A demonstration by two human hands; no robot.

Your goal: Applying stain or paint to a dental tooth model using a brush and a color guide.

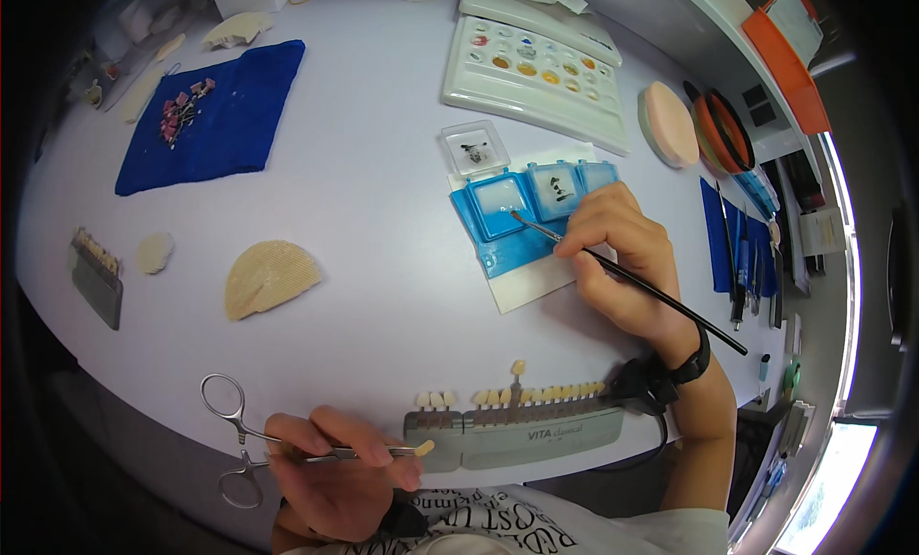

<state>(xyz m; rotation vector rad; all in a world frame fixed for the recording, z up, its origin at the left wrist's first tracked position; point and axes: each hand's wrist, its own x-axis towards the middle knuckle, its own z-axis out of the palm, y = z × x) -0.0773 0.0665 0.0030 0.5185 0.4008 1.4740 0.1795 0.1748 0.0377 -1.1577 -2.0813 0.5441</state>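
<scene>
My right hand [617,254] grips a thin black-handled paintbrush [661,295]. The brush tip rests at the open blue-framed box [500,207], over its pale inside. Low at the front, my left hand [335,469] is closed round a metal hemostat [316,453], whose ring handles point left. In its jaws sits a small yellowish tooth crown [424,449]. Just right of that hand lies a grey tooth shade guide [541,438] with a row of tooth-coloured tabs; one tab stands up above the others.
A white paint palette [536,77] with coloured wells lies at the back. Pink-headed pins [182,110] lie on a blue cloth [239,124] at the far left. A beige fan-shaped piece [271,277] is mid-left. Tools lie on another blue cloth [718,239] at right.
</scene>
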